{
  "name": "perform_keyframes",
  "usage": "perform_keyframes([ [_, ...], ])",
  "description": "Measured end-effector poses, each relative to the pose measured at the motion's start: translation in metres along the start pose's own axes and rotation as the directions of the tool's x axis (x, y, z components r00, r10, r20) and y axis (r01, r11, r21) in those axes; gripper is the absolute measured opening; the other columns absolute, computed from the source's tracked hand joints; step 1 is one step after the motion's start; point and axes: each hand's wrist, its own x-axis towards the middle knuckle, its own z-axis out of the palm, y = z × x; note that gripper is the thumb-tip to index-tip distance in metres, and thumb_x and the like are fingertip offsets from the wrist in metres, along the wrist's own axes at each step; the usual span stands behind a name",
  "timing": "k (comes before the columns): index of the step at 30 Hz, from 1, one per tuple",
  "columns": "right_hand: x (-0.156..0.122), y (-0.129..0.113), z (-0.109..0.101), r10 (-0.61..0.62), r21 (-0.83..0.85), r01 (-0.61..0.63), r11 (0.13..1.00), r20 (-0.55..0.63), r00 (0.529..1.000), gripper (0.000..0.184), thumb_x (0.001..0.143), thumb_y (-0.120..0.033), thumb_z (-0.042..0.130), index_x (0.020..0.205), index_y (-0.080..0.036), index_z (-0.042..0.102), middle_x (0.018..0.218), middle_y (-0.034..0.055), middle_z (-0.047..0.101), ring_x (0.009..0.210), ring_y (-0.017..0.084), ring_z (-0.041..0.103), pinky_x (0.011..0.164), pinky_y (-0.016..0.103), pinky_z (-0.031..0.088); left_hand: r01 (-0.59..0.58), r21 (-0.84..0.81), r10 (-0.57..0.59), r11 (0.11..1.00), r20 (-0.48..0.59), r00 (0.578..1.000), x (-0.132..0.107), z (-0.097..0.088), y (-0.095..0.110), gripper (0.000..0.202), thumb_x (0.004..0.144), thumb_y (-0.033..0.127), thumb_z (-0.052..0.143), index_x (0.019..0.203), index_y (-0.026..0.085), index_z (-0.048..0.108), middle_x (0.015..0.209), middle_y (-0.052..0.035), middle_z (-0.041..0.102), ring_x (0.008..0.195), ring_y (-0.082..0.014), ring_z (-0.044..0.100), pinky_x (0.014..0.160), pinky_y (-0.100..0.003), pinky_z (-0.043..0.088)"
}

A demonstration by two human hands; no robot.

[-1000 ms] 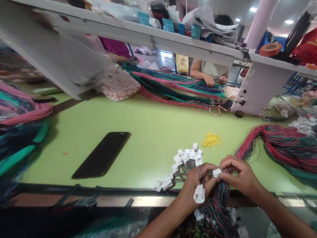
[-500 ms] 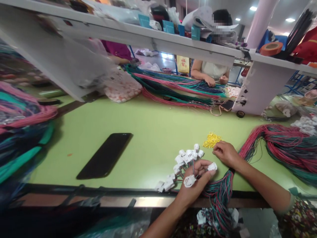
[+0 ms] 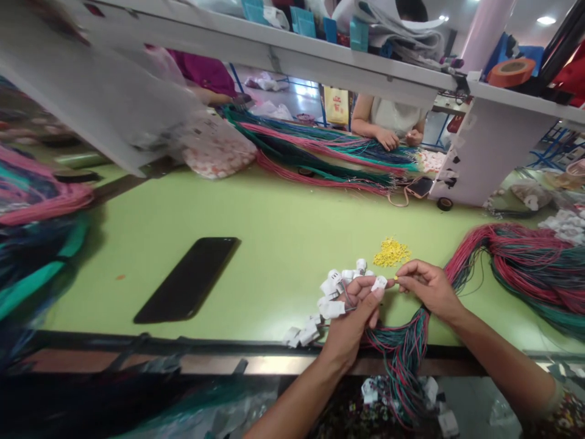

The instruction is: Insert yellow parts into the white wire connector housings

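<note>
Between thumb and fingers, my left hand (image 3: 350, 326) grips a white plastic connector (image 3: 379, 283) on a wired lead. Several more white connectors (image 3: 329, 286) fan out around that hand, some lying on the green table. Close beside it, my right hand (image 3: 432, 289) pinches a tiny yellow piece (image 3: 396, 278) at its fingertips, near the held connector. A heap of the same yellow pieces (image 3: 392, 252) lies just beyond both hands. From under my hands, a bundle of red, green and dark wires (image 3: 406, 347) hangs over the table's front edge.
A black phone (image 3: 187, 280) lies on the green table (image 3: 283, 238) to the left. Thick wire bundles (image 3: 534, 268) spread at the right, with others at the far left. A shelf (image 3: 292, 42) spans the back. Beyond it, a co-worker's hands (image 3: 388, 139) rest by more wires.
My right hand has come away from the yellow heap toward my left hand, now with a yellow piece in its fingertips. My left hand has raised and turned the connector slightly.
</note>
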Motion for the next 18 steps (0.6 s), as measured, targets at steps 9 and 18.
perform_keyframes([
  [9,-0.004,-0.003,0.006,-0.362,-0.355,0.348,0.868,0.029,0.932,0.006,0.09,-0.027,0.068,0.09,-0.022,0.072,0.085,0.0041,0.069,0.08,0.018,0.064,0.073,0.035,0.054,-0.029,0.003,0.029,1.0,-0.04,0.999,-0.001,0.002,-0.003,0.028,0.079,0.038,0.08,0.092,0.019,0.065,0.076,0.0027,0.07,0.041,-0.0006,0.041,0.043,-0.018,0.026],
  [18,-0.005,-0.007,0.01,-0.401,-0.333,0.378,0.864,0.0,0.916,0.005,0.087,-0.025,0.073,0.089,-0.024,0.077,0.083,0.0037,0.071,0.08,0.019,0.066,0.07,0.034,0.057,-0.03,0.004,0.03,1.0,-0.004,1.0,-0.004,0.007,0.0,0.03,0.077,0.039,0.082,0.091,0.018,0.067,0.065,0.0049,0.063,0.045,-0.0026,0.047,0.046,-0.017,0.029],
])
